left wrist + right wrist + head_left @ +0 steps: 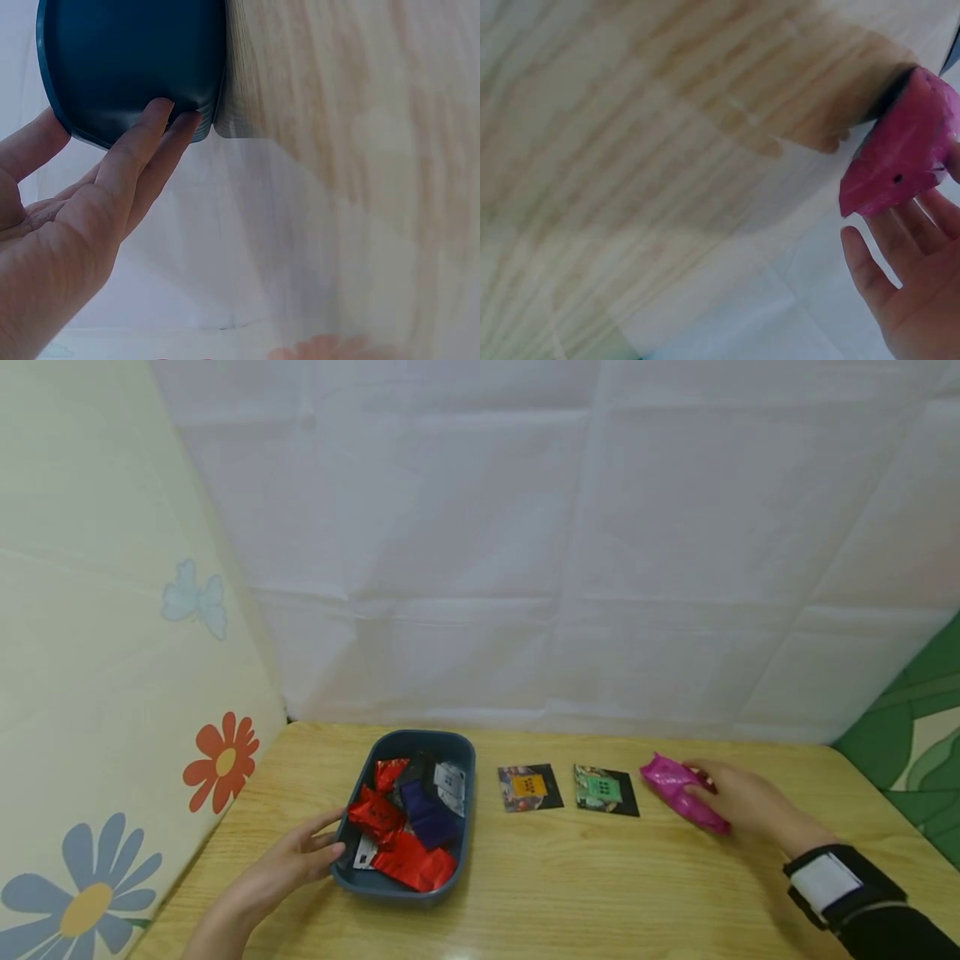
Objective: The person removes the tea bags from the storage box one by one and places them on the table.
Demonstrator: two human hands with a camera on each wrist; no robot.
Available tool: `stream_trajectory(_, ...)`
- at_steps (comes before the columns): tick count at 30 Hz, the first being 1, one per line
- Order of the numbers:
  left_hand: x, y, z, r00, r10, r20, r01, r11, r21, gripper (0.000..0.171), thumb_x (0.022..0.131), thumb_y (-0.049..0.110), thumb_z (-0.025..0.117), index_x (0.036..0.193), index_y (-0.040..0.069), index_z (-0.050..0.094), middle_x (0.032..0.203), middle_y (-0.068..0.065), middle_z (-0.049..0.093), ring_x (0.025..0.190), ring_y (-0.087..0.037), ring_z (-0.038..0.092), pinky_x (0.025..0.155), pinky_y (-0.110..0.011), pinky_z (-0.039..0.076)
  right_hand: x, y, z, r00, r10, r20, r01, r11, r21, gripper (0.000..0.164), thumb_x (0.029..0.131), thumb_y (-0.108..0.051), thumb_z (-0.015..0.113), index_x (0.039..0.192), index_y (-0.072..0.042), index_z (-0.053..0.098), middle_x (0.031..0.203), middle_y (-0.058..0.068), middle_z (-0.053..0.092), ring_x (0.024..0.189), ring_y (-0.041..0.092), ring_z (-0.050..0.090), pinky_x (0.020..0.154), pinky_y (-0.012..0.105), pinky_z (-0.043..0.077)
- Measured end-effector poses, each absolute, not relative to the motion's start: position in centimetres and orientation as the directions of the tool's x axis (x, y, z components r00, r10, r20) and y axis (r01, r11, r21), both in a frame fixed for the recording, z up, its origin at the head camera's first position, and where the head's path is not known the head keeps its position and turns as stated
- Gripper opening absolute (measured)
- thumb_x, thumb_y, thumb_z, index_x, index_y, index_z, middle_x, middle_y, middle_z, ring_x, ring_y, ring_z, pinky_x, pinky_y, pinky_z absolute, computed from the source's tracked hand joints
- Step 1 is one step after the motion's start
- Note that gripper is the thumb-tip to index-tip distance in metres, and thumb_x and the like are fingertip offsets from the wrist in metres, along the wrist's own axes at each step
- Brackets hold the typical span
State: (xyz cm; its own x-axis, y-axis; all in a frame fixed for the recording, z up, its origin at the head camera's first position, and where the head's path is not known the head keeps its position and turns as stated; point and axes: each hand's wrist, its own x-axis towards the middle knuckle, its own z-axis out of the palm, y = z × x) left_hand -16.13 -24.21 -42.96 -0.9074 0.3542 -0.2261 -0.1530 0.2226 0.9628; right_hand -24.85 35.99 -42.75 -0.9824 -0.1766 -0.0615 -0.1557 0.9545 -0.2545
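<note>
A dark blue plastic bin point(470, 793) holds several shiny packets: red packets point(415, 862), a dark purple-blue packet point(429, 814), a black one and a silver packet point(450, 787). My left hand point(296, 858) touches the bin's left side with fairly straight fingers; in the left wrist view its fingertips point(159, 109) lie against the outer wall. On the right, my right hand point(750, 802) pinches a bright pink foil packet point(678, 789) between thumb and fingers. The right wrist view has this pink packet point(904, 154) just above or on the tabletop; which one I cannot tell.
Between bin and pink packet lie two flat square sachets, one with an orange label point(529, 786) and one with a green label point(604, 788). The wooden table point(570, 885) ends at a white cloth backdrop point(480, 568). A flower-patterned panel point(97, 693) stands at the left.
</note>
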Motion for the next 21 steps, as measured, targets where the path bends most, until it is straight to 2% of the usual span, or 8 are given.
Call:
stream_trajectory(6,-16.2,-24.3,-42.9,-0.902,0.358,-0.242,-0.164,0.235,0.958,0.071,0.102,0.020,0.057,0.154,-0.009,0.016,0.147,-0.039,0.032,0.128,-0.043,0.049,0.099,-0.051,0.048,-24.9,36.2,-42.8,-0.985,-0.155,-0.073,-0.133,0.959,-0.249,0.051,0.098,-0.020,0.063,0.134,0.014,0.048,0.107,0.030,0.063,0.090,0.032,0.063,0.072,0.051,0.055)
stream_trajectory(9,-16.1,-24.2,-42.9,-0.904,0.347,-0.251,-0.173,0.242,0.955,0.071,0.102,0.020,0.057,0.154,-0.008,0.017,0.147,-0.039,0.033,0.128,-0.043,0.049,0.099,-0.050,0.048,-24.8,36.2,-42.9,-0.986,-0.154,-0.065,-0.134,0.959,-0.248,0.055,0.097,-0.022,0.064,0.135,0.014,0.047,0.106,0.029,0.063,0.085,0.028,0.062,0.067,0.046,0.055)
stream_trajectory(13,-16.1,-24.2,-42.9,-0.906,0.345,-0.247,-0.170,0.238,0.956,0.070,0.102,0.019,0.056,0.153,-0.009,0.018,0.147,-0.040,0.033,0.129,-0.043,0.048,0.100,-0.050,0.048,-24.7,36.0,-43.1,-0.987,-0.157,-0.027,-0.146,0.961,-0.234,0.062,0.096,-0.027,0.066,0.137,0.014,0.044,0.108,0.030,0.062,0.087,0.032,0.063,0.067,0.047,0.055)
stream_trajectory(17,-16.2,-24.2,-42.9,-0.901,0.365,-0.236,-0.163,0.219,0.962,0.070,0.103,0.018,0.055,0.154,-0.009,0.015,0.147,-0.040,0.032,0.129,-0.042,0.049,0.100,-0.049,0.048,-24.5,35.7,-43.1,-0.982,-0.189,0.030,-0.191,0.966,-0.172,0.062,0.095,-0.028,0.067,0.136,0.013,0.046,0.120,0.037,0.057,0.106,0.050,0.058,0.083,0.062,0.050)
stream_trajectory(21,-16.2,-24.3,-42.9,-0.896,0.377,-0.232,-0.162,0.210,0.964,0.070,0.103,0.017,0.055,0.154,-0.009,0.014,0.147,-0.039,0.033,0.128,-0.041,0.050,0.100,-0.048,0.048,-24.5,34.8,-42.7,-0.974,-0.215,0.075,-0.222,0.968,-0.117,0.062,0.093,-0.024,0.070,0.137,0.012,0.046,0.131,0.040,0.049,0.118,0.056,0.048,0.094,0.068,0.041)
